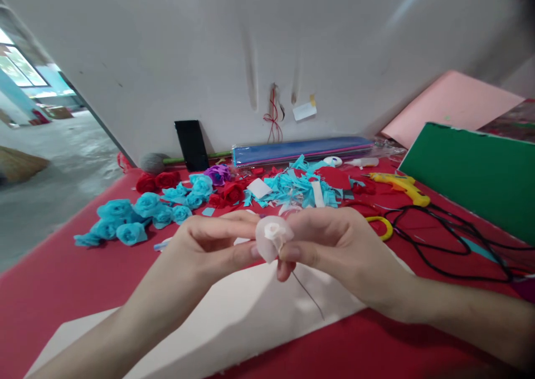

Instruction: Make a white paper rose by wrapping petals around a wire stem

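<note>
A small white paper flower (273, 235) with a rolled centre is held up in the middle, with a thin wire stem (308, 295) slanting down to the right from it. My left hand (221, 242) pinches the flower's left petal edge between thumb and fingers. With thumb and fingers closed, my right hand (330, 245) grips the flower's base near the top of the wire. Below both hands lies a large white sheet (251, 317) on the red table (50, 290).
Blue paper roses (131, 233) and red ones (167, 179) lie at left. Blue paper scraps (288, 186) pile up behind my hands. At right are a yellow glue gun (399, 185), a black cord (430, 248) and a green board (472, 178). A black phone (191, 145) leans at the back.
</note>
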